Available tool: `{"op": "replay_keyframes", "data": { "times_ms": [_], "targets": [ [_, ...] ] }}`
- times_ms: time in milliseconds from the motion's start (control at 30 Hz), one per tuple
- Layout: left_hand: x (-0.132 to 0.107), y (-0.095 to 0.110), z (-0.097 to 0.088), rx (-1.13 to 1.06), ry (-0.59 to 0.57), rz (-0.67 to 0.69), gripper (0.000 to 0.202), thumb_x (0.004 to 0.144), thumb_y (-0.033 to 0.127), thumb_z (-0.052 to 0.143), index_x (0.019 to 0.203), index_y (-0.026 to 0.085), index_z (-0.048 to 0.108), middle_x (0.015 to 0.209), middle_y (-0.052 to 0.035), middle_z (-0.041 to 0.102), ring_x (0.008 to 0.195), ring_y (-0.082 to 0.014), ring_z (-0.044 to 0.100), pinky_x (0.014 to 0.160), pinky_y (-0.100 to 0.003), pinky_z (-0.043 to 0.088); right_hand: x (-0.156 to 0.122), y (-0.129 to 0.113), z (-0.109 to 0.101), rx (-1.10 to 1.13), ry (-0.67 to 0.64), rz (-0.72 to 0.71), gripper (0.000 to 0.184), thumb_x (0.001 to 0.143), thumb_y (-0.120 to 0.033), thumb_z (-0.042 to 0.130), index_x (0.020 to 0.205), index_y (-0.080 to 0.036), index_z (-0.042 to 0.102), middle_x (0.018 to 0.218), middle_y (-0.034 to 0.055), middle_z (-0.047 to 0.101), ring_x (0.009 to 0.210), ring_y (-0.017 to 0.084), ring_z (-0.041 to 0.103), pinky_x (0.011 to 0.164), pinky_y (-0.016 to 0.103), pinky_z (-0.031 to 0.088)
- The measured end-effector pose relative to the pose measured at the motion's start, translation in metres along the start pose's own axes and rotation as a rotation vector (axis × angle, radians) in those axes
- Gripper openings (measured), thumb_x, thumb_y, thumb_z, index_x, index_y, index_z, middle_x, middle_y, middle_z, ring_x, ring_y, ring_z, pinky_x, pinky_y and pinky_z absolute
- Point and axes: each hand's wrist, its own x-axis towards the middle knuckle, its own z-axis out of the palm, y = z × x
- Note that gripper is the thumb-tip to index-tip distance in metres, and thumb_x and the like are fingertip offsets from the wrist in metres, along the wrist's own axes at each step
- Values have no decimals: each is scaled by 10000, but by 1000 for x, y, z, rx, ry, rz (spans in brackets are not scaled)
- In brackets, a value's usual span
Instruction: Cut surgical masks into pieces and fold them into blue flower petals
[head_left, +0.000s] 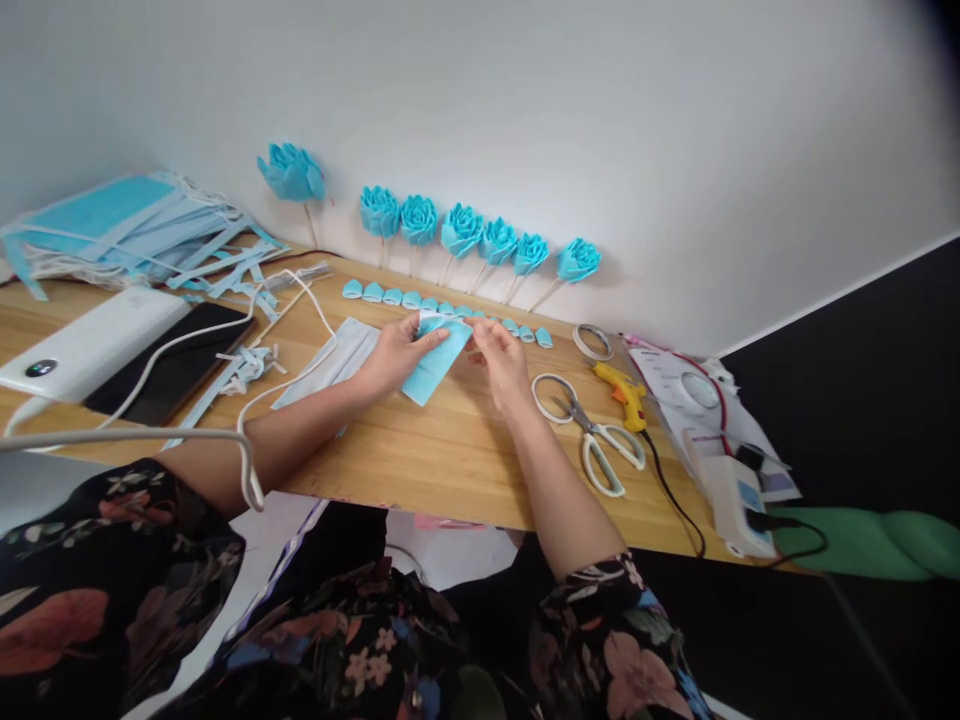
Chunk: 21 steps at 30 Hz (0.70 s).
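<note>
Over the middle of the table, a light-blue piece of face mask fabric (433, 368) is held up between my two hands. My left hand (397, 355) grips its left side, thumb lying across the blue face. At its upper right corner, the fingers of my right hand (499, 355) pinch the edge. Just behind the fabric runs a row of small folded blue petals (391, 297), partly hidden by my hands. A pale pleated mask piece (337, 355) lies under and beside my left forearm.
Several blue fabric roses (461, 232) on sticks lean against the wall. Masks (112, 225) are piled at left, near a white power bank (97, 335), a dark phone (176, 360) and a looping cable. To the right lie scissors (592, 430), tape rolls, a yellow glue gun (624, 392) and a power strip (739, 505).
</note>
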Motion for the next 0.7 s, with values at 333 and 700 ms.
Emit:
{"op": "replay_keyframes", "data": {
  "times_ms": [333,700],
  "targets": [
    [-2,-1,5,168,-138,-47,280,725,368,763,902,155,719,841,-26,725,741,-172,622,652,-267,474,-3,1,-2,-288,44,-198,273,850,-485,635,801,-216,639,764,-3,623,725,141,518,690,288,425],
    [-4,5,6,162,-184,-66,320,658,384,808,878,172,711,781,-5,708,698,-177,608,600,-258,453,2,6,-8,-219,117,-244,280,854,-485,615,801,-210,608,740,-13,563,706,131,478,677,269,400]
  ]
}}
